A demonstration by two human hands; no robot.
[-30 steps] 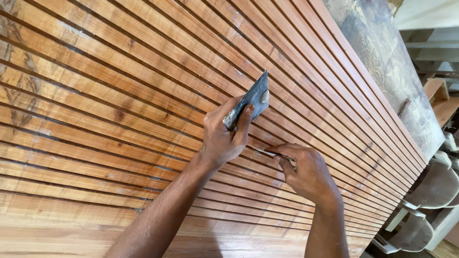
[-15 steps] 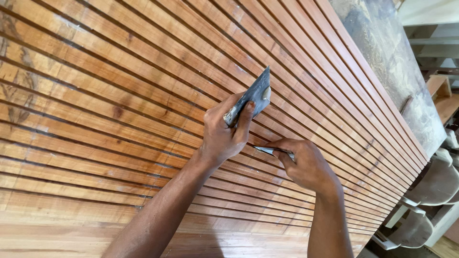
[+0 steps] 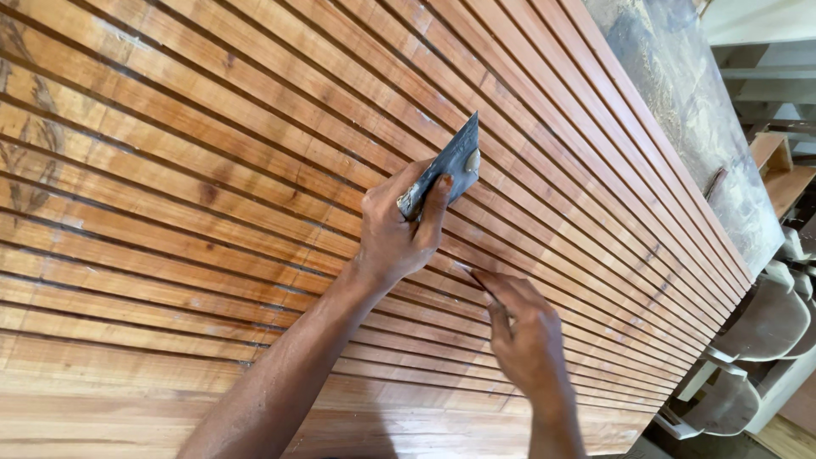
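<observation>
Slatted wooden panel (image 3: 255, 170): reddish strips with dark grooves, lying flat across the view. Step in hand, by judgement: working filler into a groove.

Left hand (image 3: 399, 234): grip closed round a flat grey scraper blade (image 3: 450, 166), thumb pressed on its face, blade tilted up off the slats.

Right hand (image 3: 527, 340): fingers drawn together, fingertips (image 3: 476, 276) pressing at a groove; whether they pinch a small tool cannot be told.

Next move likely calls for steady pressure along the groove.
</observation>
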